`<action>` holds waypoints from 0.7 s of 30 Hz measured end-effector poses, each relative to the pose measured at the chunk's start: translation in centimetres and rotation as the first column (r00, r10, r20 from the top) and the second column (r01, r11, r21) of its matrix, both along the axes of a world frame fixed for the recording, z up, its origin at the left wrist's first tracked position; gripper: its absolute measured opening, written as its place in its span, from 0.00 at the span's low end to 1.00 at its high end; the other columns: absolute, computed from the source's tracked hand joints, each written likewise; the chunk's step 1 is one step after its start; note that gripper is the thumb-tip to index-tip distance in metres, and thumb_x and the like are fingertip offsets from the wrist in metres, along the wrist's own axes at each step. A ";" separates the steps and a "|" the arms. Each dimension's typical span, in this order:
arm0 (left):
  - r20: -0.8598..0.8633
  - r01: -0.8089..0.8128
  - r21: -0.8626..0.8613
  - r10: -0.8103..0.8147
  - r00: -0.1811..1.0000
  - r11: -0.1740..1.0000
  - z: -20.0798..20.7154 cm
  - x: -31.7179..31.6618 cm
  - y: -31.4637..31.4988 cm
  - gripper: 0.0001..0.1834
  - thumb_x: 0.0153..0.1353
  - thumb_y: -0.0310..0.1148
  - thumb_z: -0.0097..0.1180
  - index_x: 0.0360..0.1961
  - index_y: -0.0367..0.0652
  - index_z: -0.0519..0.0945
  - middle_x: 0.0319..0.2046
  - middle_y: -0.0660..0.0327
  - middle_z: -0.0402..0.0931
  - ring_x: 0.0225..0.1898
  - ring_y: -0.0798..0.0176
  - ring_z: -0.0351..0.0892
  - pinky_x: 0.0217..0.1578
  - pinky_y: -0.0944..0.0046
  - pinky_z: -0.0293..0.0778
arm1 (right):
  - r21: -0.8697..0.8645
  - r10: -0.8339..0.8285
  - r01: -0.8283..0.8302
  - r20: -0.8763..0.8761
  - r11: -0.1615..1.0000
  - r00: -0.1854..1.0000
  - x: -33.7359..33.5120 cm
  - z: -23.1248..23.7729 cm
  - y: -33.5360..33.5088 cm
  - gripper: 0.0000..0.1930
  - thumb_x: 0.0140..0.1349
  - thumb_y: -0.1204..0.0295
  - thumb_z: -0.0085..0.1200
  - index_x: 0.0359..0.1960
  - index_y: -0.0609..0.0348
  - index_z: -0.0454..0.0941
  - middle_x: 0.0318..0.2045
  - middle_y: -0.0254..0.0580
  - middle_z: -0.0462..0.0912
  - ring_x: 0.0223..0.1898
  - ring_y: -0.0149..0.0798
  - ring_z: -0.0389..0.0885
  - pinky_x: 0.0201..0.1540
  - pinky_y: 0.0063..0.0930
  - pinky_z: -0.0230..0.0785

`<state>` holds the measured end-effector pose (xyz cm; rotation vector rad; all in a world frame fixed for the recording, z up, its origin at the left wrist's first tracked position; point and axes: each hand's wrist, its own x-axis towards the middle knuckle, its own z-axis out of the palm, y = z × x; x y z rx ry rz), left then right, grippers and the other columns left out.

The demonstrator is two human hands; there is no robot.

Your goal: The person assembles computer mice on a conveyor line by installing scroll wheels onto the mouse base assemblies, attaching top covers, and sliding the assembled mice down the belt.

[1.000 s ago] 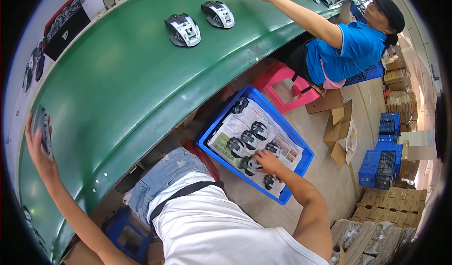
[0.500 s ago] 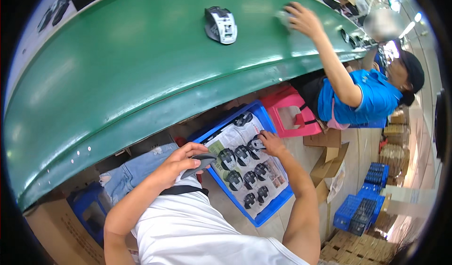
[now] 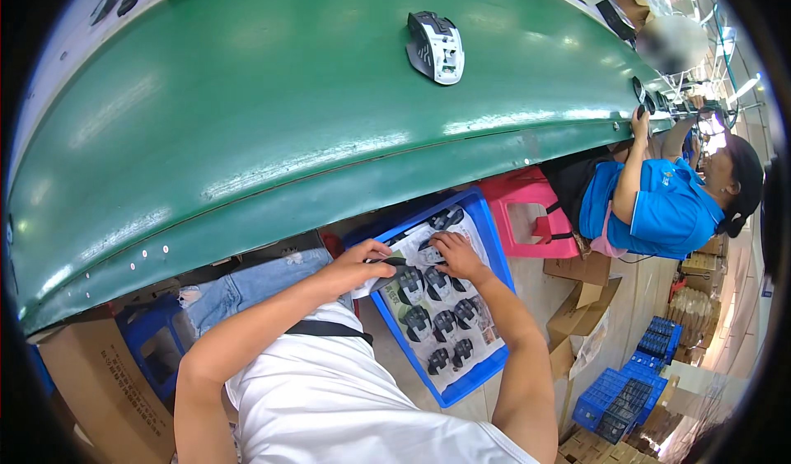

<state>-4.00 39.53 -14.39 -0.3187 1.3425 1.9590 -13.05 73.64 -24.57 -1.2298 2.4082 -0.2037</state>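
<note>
My left hand (image 3: 360, 269) is closed round a dark, curved mouse cover (image 3: 393, 262), held over the near left rim of a blue tray (image 3: 503, 254). Over the tray's upper part, my right hand (image 3: 458, 257) has its fingers curled down onto a partly assembled computer mouse (image 3: 429, 255), which they partly hide. Several black mouse bodies (image 3: 415, 321) lie in rows on printed paper inside the tray. The tray is tilted and sits beside my lap.
A green work surface (image 3: 272, 93) stretches across, bearing an open white-and-black mouse (image 3: 437, 49). At right, a co-worker in a blue shirt (image 3: 680, 208) sits near a pink stool (image 3: 527, 232). Cardboard boxes (image 3: 103, 390) and blue crates (image 3: 614, 398) stand on the floor.
My left hand has moved right with the dark cover, closer to my right hand. The co-worker's arm has drawn back to the right. The mouse on the green surface appears farther right; the view has shifted too.
</note>
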 end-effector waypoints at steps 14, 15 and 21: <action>-0.447 0.107 -0.852 -0.819 0.359 0.512 -13.1 -1.4 8.7 0.51 0.40 0.22 0.68 0.69 0.47 0.60 0.64 0.45 0.57 0.63 0.40 0.67 0.60 0.49 0.70 | -0.481 -0.641 0.564 0.006 0.671 0.768 3.3 2.3 -2.8 0.32 0.51 0.70 0.63 0.60 0.62 0.69 0.60 0.57 0.71 0.63 0.59 0.67 0.67 0.46 0.58; -0.462 0.073 -0.848 -0.798 0.386 0.526 -13.7 -1.2 9.0 0.51 0.40 0.21 0.68 0.69 0.47 0.59 0.64 0.45 0.56 0.63 0.40 0.67 0.62 0.50 0.69 | -0.493 -0.673 0.589 0.010 0.640 0.739 4.2 2.2 -2.7 0.31 0.52 0.71 0.63 0.60 0.62 0.69 0.60 0.57 0.71 0.63 0.59 0.68 0.67 0.46 0.58; -0.373 0.144 -0.867 -0.814 0.445 0.477 -14.5 -0.8 9.5 0.45 0.47 0.18 0.63 0.68 0.42 0.60 0.68 0.44 0.55 0.69 0.42 0.60 0.67 0.53 0.63 | -0.441 -0.774 0.713 0.063 0.545 0.630 9.3 0.7 -2.2 0.30 0.54 0.71 0.62 0.60 0.62 0.69 0.59 0.57 0.72 0.62 0.59 0.68 0.67 0.45 0.58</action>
